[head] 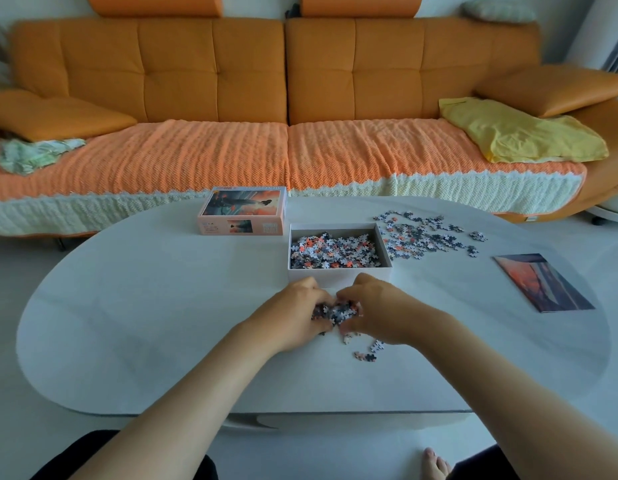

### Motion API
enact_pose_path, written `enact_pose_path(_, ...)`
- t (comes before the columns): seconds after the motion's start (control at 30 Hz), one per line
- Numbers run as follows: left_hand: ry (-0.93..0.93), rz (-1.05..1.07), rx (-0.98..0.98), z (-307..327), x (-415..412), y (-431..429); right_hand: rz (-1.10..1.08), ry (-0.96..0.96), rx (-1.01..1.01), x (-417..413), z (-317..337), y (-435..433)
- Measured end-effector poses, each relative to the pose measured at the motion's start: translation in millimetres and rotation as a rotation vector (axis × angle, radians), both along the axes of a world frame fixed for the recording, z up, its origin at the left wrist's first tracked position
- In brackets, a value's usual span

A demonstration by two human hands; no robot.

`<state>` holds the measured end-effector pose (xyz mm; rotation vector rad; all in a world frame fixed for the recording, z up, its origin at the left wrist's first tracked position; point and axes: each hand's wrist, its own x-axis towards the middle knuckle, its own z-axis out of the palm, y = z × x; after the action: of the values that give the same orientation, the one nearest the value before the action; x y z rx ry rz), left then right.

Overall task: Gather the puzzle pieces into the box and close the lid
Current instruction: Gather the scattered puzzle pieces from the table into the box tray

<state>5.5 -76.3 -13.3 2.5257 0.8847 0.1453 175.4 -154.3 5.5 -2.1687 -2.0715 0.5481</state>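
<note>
Centre frame: white table (162,306); open box (338,271), part-filled; lid (243,211) upper left of it; loose pieces (425,237) right. Below, left hand (293,317) and right hand (380,313) cupped together around a heap of pieces (337,310).

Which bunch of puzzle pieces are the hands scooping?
The small heap in front of the white open box, cupped between the left hand and right hand; the bigger scatter lies untouched beside the box.

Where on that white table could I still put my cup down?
The table's left half, left of the open box and lid, is bare. Right of the box it's crowded: loose pieces, then the picture card.
</note>
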Motion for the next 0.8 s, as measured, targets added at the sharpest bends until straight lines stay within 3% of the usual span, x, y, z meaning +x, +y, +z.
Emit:
enact_pose_path(0.27, -0.096, 0.048, -0.030, 2.4, 3.7, 5.4, -0.082, 0.074, 0.141, -7.0, -2.3, 7.6)
enact_pose_path(0.57, -0.310, 0.140, -0.246, 26.2, 12.3, 24.5, -0.114, 0.107, 0.259, 3.3, 26.5, 17.6)
enact_pose_path(0.8, -0.491, 0.236, -0.001, 35.0, 30.7, 48.2, -0.176, 0.139, 0.650, 14.0, 33.4, 49.9)
